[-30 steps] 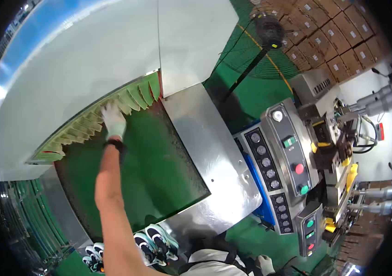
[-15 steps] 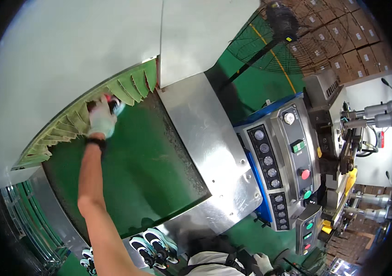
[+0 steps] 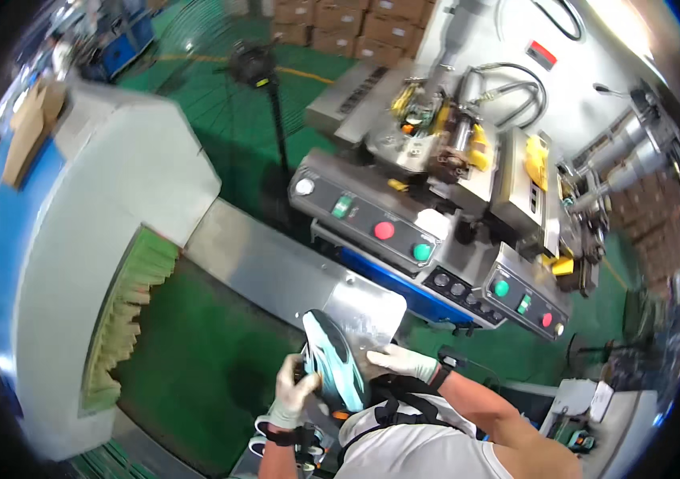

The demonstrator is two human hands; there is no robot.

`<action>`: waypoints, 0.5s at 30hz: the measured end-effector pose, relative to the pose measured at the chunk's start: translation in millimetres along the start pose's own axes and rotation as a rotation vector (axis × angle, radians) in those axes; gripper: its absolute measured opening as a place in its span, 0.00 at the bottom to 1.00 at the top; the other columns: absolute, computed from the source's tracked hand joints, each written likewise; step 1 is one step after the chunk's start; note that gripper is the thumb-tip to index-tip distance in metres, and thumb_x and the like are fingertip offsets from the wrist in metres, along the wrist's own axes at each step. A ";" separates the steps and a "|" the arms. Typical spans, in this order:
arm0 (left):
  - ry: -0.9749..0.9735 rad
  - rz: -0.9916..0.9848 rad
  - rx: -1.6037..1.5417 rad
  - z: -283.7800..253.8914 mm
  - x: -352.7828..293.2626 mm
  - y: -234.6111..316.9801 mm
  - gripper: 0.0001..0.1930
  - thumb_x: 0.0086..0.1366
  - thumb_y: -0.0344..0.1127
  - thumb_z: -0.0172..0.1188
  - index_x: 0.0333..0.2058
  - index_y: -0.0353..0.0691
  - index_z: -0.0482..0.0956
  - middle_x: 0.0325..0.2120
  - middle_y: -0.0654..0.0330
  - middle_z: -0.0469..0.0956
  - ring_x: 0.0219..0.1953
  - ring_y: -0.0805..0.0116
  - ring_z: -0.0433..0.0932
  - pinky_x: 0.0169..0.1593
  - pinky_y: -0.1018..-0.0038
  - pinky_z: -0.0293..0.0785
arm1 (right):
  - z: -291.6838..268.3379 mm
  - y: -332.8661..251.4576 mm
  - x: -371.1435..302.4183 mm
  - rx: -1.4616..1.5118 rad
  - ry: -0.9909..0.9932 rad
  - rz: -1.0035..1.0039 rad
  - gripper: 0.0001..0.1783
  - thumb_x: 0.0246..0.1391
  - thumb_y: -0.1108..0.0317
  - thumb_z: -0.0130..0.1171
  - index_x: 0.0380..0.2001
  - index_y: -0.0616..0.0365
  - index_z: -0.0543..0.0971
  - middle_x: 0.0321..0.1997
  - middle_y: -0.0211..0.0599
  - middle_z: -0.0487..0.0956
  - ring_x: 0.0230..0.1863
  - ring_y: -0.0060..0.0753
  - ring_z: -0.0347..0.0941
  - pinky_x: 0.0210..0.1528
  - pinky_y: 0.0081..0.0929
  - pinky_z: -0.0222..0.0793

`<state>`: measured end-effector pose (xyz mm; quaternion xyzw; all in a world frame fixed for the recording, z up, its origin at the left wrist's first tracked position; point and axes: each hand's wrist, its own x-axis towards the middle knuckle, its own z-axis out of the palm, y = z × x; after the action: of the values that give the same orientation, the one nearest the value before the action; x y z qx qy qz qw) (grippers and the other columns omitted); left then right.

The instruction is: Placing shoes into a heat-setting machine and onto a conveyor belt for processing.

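A mint-blue, black and white shoe [image 3: 329,359] is held in front of my body, at the near edge of the conveyor's steel border. My left hand [image 3: 292,393], in a white glove with a dark wristband, grips it from the left, fingers closed around its side. From the right, my right hand [image 3: 405,363], also white-gloved, reaches toward it with fingers stretched out; whether the fingertips touch the shoe is unclear. Below my left hand, more mint and white shoes [image 3: 308,451] show, partly covered by my arm and body.
To the left, a green conveyor belt [image 3: 188,359] runs under green curtain flaps [image 3: 128,311] into a pale machine housing [image 3: 60,263]. Ahead and right stands a machine with a button panel [image 3: 364,219], clamps and hoses. Behind are a fan [image 3: 252,64] and stacked cartons [image 3: 340,28].
My left hand has come back from the curtain flaps and now holds a shoe near my body. My right hand has risen beside it. The view has swung rightward.
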<state>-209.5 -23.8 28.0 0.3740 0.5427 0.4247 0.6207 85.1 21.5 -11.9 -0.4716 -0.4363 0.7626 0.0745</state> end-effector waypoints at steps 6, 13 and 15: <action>-0.528 0.479 0.212 100.1 63.1 123.5 0.27 0.60 0.31 0.66 0.57 0.31 0.71 0.55 0.53 0.74 0.56 0.62 0.73 0.60 0.66 0.69 | -8.0 -89.7 -84.9 0.639 -0.582 -0.174 0.30 0.65 0.54 0.56 0.64 0.59 0.67 0.60 0.39 0.75 0.60 0.33 0.70 0.65 0.32 0.64; -0.269 0.858 0.733 224.8 223.4 220.0 0.23 0.62 0.30 0.61 0.56 0.32 0.71 0.55 0.45 0.73 0.59 0.50 0.71 0.63 0.64 0.65 | -124.0 -81.9 -145.1 0.937 -0.037 -0.692 0.46 0.48 0.59 0.73 0.66 0.61 0.62 0.59 0.36 0.76 0.57 0.30 0.75 0.60 0.31 0.71; -0.266 0.860 0.810 255.2 293.3 227.1 0.24 0.63 0.30 0.61 0.57 0.32 0.69 0.55 0.45 0.72 0.59 0.51 0.71 0.62 0.64 0.66 | -141.6 -91.7 -166.8 0.953 0.092 -0.746 0.53 0.46 0.57 0.74 0.70 0.59 0.56 0.62 0.36 0.73 0.61 0.31 0.71 0.62 0.32 0.68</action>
<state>30.7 330.7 167.1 0.8163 0.3790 0.3466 0.2643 259.6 73.9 140.0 -0.2342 -0.1788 0.7754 0.5585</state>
